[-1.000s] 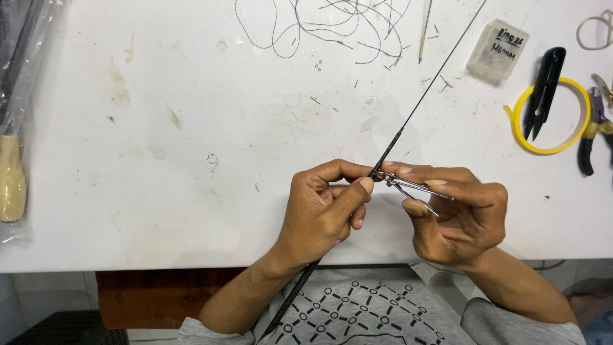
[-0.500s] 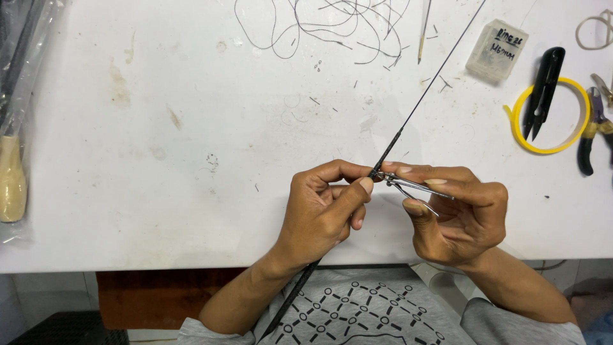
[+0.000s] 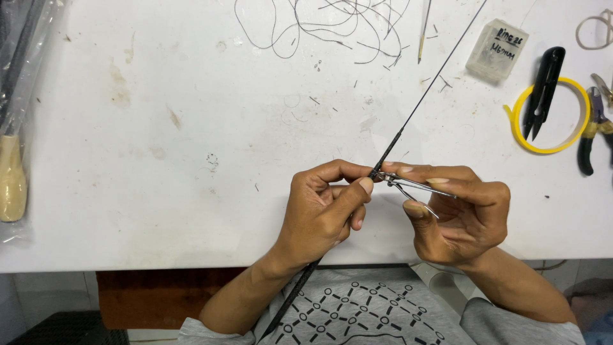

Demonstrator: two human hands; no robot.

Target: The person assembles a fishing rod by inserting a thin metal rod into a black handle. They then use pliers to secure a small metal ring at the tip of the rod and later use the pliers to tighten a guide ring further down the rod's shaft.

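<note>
A thin black rod (image 3: 418, 105) runs diagonally from the table's far right down past the front edge to my lap. My left hand (image 3: 322, 214) pinches the rod between thumb and forefinger near the table's front edge. My right hand (image 3: 456, 214) holds a small metal wire guide (image 3: 412, 188) with thin legs, pressed against the rod right where my left fingertips grip it. Both hands hover just above the white table (image 3: 191, 128).
Tangled dark thread (image 3: 325, 25) lies at the back centre. A small clear plastic box (image 3: 497, 50), black snips (image 3: 543, 89) on a yellow tape ring (image 3: 562, 144), and pliers (image 3: 594, 128) sit at the right. A wooden-handled item in a plastic bag (image 3: 13, 172) lies far left.
</note>
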